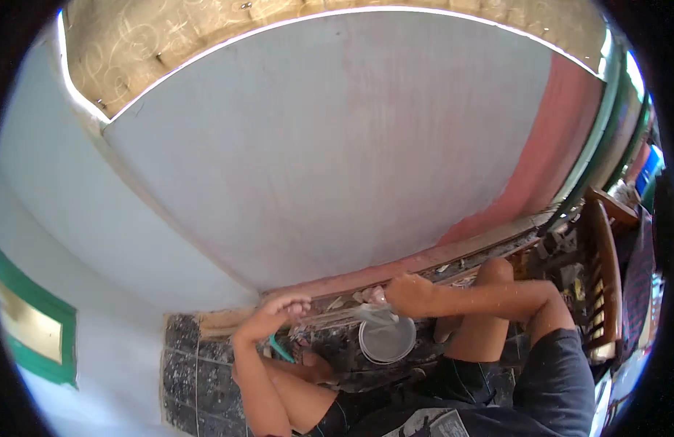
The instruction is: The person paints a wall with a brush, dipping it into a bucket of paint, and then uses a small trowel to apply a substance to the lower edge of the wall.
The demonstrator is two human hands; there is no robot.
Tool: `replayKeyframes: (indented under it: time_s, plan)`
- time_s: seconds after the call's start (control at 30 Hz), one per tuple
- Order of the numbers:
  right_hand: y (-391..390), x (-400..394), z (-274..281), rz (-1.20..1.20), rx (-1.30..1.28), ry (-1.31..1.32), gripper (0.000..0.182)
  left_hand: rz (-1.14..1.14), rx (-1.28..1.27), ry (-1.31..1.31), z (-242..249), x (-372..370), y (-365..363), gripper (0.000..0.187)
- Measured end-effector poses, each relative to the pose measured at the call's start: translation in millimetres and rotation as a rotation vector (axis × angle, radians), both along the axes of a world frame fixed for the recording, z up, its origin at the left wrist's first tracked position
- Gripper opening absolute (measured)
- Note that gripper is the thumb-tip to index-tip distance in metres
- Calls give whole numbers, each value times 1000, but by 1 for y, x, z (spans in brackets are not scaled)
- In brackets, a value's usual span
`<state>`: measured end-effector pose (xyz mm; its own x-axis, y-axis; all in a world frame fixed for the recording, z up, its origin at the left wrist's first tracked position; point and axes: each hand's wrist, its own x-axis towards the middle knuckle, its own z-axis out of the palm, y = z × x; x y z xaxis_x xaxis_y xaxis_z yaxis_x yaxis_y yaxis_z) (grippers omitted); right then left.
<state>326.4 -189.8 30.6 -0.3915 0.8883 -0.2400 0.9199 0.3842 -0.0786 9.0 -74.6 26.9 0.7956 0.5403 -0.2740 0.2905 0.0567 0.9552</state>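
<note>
My right hand (411, 294) is closed above the bucket, its fingers bent toward the left. Just below it is a pale, blurred thing (379, 315), apparently in its grip; its kind does not show. Under that stands a round bucket (387, 357) holding greyish-white liquid (388, 336). My left hand (284, 312) is raised to the left of the bucket, apart from it. Its fingers are loosely bent and spread, with nothing clear in them. A turquoise strip (281, 349) shows below this hand, near my foot.
Ahead rises a wall (329, 160) coated pale grey, with a bare pink band (552, 138) at right. Dark floor tiles (182, 375) carry white spatters. Debris (453, 268) lies along the wall base. A wooden chair (606, 277) stands at right, a green window frame (69, 342) at left.
</note>
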Motion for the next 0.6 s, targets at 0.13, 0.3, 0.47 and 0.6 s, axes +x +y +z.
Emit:
replayKeyframes:
  time_s: [0.13, 0.3, 0.47, 0.6]
  plan:
    - [-16, -23, -75, 87, -85, -91, 18, 49, 164, 192, 29, 18, 15, 39]
    - [-18, -40, -168, 10, 2, -17, 18, 96, 365, 439, 20, 11, 46, 38]
    - [-13, -15, -126, -55, -57, 65, 12, 253, 231, 369, -40, -8, 39, 42]
    - [-16, 2, -127, -73, -137, -13, 13, -12, 192, 791, -47, -5, 29, 48]
